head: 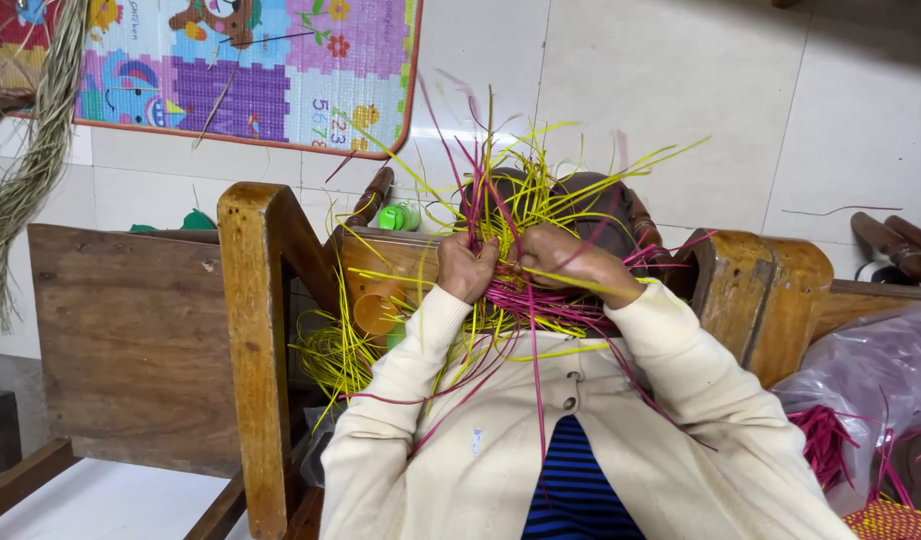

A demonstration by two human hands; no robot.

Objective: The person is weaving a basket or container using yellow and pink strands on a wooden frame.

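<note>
Both my hands work at a tangle of thin yellow and pink strips that fan out over a dark round form. My left hand is closed on a bunch of the strips at the near left of the form. Pressed against the pink woven part, my right hand also pinches strips. Cream sleeves run back to my lap, where loose pink strands trail down.
A wooden chair frame stands to the left, with an orange cup and a green bottle behind it. A colourful play mat and a dried grass bundle lie on the tiled floor. A plastic bag with pink strips sits to the right.
</note>
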